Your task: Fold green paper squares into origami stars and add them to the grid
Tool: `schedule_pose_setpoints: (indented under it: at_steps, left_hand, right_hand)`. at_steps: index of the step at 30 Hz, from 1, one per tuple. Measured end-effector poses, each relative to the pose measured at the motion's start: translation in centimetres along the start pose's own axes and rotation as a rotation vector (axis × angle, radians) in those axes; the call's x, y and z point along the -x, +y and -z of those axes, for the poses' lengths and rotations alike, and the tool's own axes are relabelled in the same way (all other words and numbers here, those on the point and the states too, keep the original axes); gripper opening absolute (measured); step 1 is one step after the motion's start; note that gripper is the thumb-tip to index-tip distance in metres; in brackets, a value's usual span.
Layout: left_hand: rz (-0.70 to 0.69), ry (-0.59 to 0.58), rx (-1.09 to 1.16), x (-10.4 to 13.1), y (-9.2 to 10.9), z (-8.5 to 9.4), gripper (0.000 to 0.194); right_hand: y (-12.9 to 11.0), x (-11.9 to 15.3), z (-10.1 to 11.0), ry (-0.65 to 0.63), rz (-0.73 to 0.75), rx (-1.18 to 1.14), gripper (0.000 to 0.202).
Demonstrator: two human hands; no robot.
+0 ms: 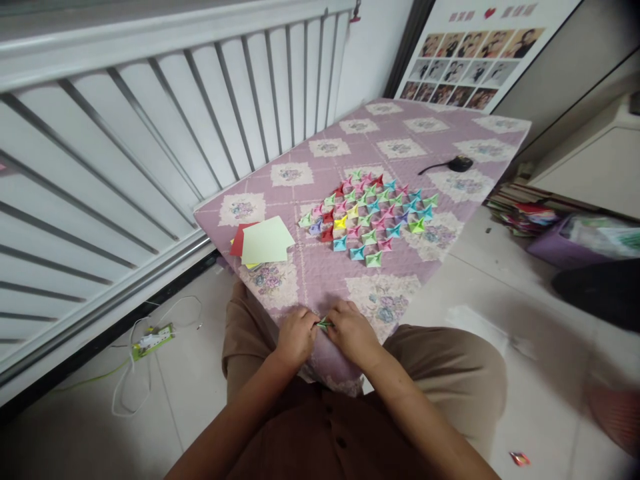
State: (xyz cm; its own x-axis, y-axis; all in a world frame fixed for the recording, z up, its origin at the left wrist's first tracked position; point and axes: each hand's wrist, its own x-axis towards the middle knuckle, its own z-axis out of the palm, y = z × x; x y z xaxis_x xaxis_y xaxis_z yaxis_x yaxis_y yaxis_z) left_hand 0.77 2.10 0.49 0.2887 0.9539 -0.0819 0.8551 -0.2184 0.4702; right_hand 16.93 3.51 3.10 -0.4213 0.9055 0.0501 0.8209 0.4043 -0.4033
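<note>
A small folded green paper piece (324,324) is held between my two hands at the near corner of the cloth-covered table (320,283). My left hand (297,337) pinches its left end, and my right hand (351,331) grips its right side. Beyond them, several small folded paper pieces in green, pink, red, blue and yellow (369,235) stand in rows. To the left lies a stack of paper sheets (265,241), pale green on top, with red and yellow edges showing beneath.
A black object with a thin tail (460,163) lies on the table's far right part. A white radiator (200,120) borders the left side. A power strip (153,340) with cables rests on the floor. At right stands a purple container (553,245). A photo board (465,57) stands behind.
</note>
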Motion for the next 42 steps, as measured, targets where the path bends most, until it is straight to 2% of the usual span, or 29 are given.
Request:
schedule_pose_setpoints:
  at_steps: [8,13,16,19,23,26,32,38,42]
  left_hand:
    - [0.009,-0.021,-0.041,-0.1,-0.1,0.1,0.011]
    - [0.021,-0.039,-0.049,-0.1,-0.1,0.1,0.012]
    - [0.018,-0.03,-0.042,-0.1,-0.1,0.1,0.012]
    - [0.006,-0.02,-0.018,0.0,-0.1,0.1,0.012]
    - [0.006,-0.026,0.022,0.1,-0.1,0.1,0.015]
    - [0.022,-0.017,0.049,0.1,0.1,0.2,0.014]
    - [0.035,0.003,-0.025,0.1,0.7,0.3,0.008]
    - [-0.026,-0.004,-0.021,0.6,1.7,-0.2,0.007]
    - [-0.095,-0.017,0.103,1.0,1.8,-0.9,0.014]
  right_hand:
    - [-2.2,-1.1,0.7,-0.191,-0.124,0.281,0.017]
    - [-2.7,-1.4,0.7,-0.272,-0.17,0.295,0.025]
    - [-2.5,-1.3,0.9,-0.283,-0.187,0.238,0.023]
    - [-1.0,-0.7,1.1,-0.199,-0.157,0.09,0.016]
    - [2.7,0.9,1.1,-0.009,-0.14,-0.177,0.019]
    - [4.4,2.1,0.5,0.029,-0.204,-0.262,0.019]
    - [3.3,2.5,-0.9,0.037,-0.207,-0.358,0.022]
    - [3.5,1.9,-1.3,0.203,-0.27,-0.492,0.03]
    - [4.4,2.6,-1.2,0.288,-0.303,-0.454,0.023]
